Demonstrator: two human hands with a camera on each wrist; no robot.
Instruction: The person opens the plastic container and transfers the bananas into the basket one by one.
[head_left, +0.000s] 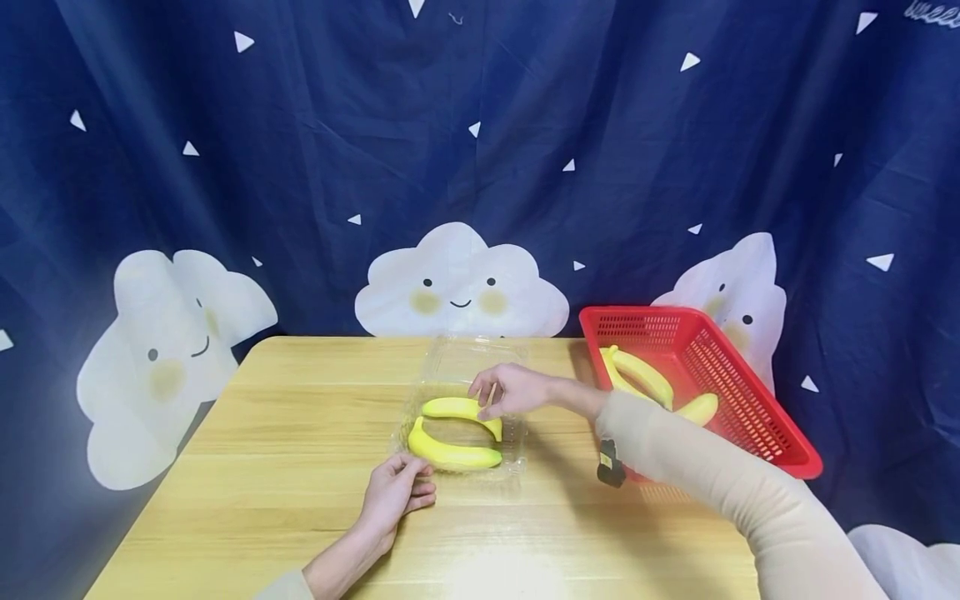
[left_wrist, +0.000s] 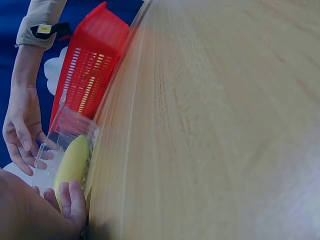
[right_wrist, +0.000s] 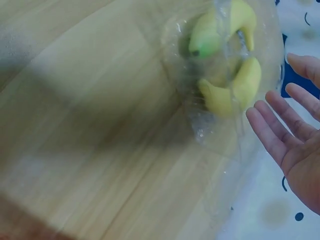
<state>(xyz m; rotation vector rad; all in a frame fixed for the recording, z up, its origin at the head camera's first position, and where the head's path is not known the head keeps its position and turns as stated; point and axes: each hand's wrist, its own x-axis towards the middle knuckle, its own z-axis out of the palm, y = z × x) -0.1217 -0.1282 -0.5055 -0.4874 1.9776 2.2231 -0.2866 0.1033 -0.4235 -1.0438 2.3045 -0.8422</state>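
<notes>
A clear plastic clamshell box (head_left: 512,479) lies on the table with its lid raised at the back. Inside are two yellow bananas, the nearer one (head_left: 453,454) with a green tip and the farther one (head_left: 450,407) curving the other way. My left hand (head_left: 392,493) is at the box's front left corner, its fingertips by the nearer banana; whether they touch the rim is hard to see. Over the box's right side hovers my right hand (head_left: 513,390), fingers loosely spread and holding nothing, as the right wrist view shows its palm (right_wrist: 305,160) bare.
A red plastic basket (head_left: 757,400) stands at the table's right, holding several bananas (head_left: 645,375), partly hidden by my right sleeve (head_left: 705,458). The wooden table (head_left: 300,433) ends at the back against a dark blue curtain (head_left: 300,167) with clouds.
</notes>
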